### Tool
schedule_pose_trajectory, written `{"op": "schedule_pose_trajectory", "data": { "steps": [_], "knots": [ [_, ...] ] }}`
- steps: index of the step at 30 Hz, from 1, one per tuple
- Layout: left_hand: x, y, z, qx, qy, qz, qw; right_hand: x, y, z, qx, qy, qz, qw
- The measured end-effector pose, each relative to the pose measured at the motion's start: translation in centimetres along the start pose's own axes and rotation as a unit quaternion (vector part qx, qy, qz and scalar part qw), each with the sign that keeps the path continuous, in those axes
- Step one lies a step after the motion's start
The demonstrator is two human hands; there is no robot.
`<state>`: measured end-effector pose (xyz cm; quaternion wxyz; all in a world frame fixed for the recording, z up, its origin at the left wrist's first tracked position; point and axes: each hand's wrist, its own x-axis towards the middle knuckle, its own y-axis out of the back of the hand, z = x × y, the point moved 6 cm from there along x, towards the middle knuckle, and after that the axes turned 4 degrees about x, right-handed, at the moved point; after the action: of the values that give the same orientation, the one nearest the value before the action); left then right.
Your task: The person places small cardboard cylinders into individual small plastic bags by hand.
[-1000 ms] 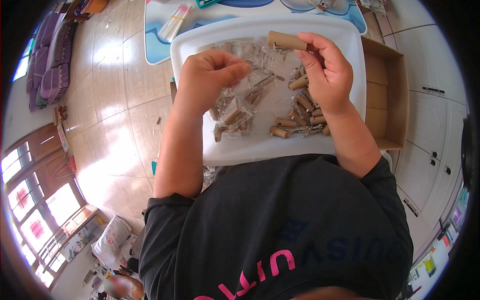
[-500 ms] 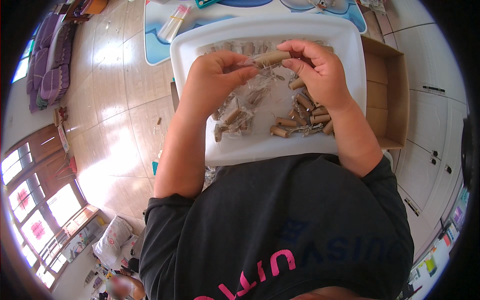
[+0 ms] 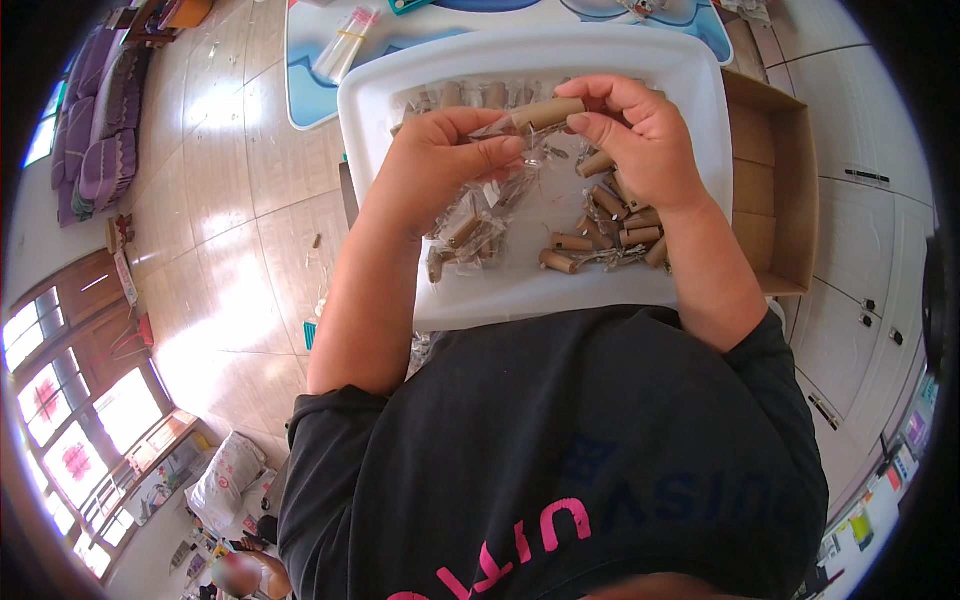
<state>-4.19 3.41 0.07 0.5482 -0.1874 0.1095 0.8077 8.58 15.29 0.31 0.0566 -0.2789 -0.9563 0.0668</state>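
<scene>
Over a white plastic tub (image 3: 358, 110), both hands hold the two ends of a brown cylinder (image 3: 547, 114) that looks like a small cardboard tube. My left hand (image 3: 435, 155) pinches a clear plastic bag (image 3: 492, 129) at the tube's left end, which seems to sit in the bag's mouth. Thumb and fingers of my right hand (image 3: 645, 145) grip the tube's right end. Below the right hand lie several loose brown tubes (image 3: 605, 203) with thin pale strings or wires. Bagged tubes (image 3: 465, 232) are heaped in the tub's left part, and more lie along its far side.
The tub rests by a blue and white patterned table (image 3: 305, 70), where a bundle of clear bags (image 3: 346, 45) lies. An open cardboard box (image 3: 790, 180) stands to the right, before white cabinets (image 3: 855, 120). Another person (image 3: 262, 572) is at lower left.
Both hands stay nearly in place, still on the tube and bag. The bag's edge has shifted slightly at the tube's left end, and my left fingers have moved a little.
</scene>
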Motion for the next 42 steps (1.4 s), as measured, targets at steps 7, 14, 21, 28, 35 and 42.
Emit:
{"op": "schedule_pose_trajectory", "data": {
  "steps": [7, 14, 21, 28, 35, 42],
  "knots": [
    [-0.1, -0.4, 0.6, -0.001, -0.041, 0.021, 0.999, 0.1, 0.0, 0.1, -0.018, -0.002, -0.007, 1.0],
    [-1.4, -1.0, 1.7, 0.141, -0.176, 0.114, 0.968, -0.2, -0.6, 0.4, 0.04, -0.017, -0.005, 0.999],
    [-1.0, -0.2, 1.1, 0.128, -0.127, 0.121, 0.976, -0.1, -0.1, 0.4, 0.014, -0.006, -0.005, 1.0],
    [-0.8, 0.2, 0.6, 0.028, -0.046, 0.095, 0.994, -0.1, 0.7, -0.2, -0.009, 0.071, 0.068, 0.995],
    [-0.8, 0.2, 0.0, -0.003, -0.043, 0.099, 0.994, -0.3, 0.9, -0.8, -0.007, 0.086, 0.103, 0.991],
    [-1.1, 0.2, 0.8, 0.049, -0.1, 0.09, 0.99, -0.2, 0.6, -0.3, -0.047, 0.031, 0.062, 0.996]
  ]
}}
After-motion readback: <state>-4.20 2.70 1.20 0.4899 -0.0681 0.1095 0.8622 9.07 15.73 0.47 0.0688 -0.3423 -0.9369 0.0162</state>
